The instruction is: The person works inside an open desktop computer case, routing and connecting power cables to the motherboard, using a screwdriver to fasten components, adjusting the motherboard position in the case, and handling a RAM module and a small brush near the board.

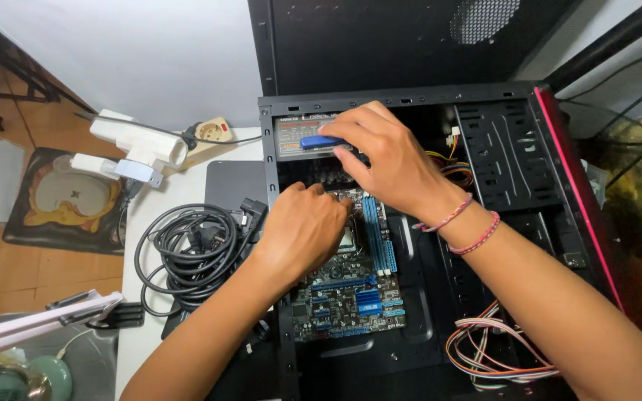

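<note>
Case: black metal tower, lying open on its side, red-edged front at right.
Motherboard: dark, studded, blue slots running lengthwise away from the person, directly beneath both hands.
Left hand: curled narrow, fingertips pressing the board's upper edge; nearer.
Right hand: closed around blue-handled screwdriver, handle pointing left.

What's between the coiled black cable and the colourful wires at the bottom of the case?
In the head view, the motherboard lies between the black cable and the colourful wires, along with the case wall and the left forearm.
</note>
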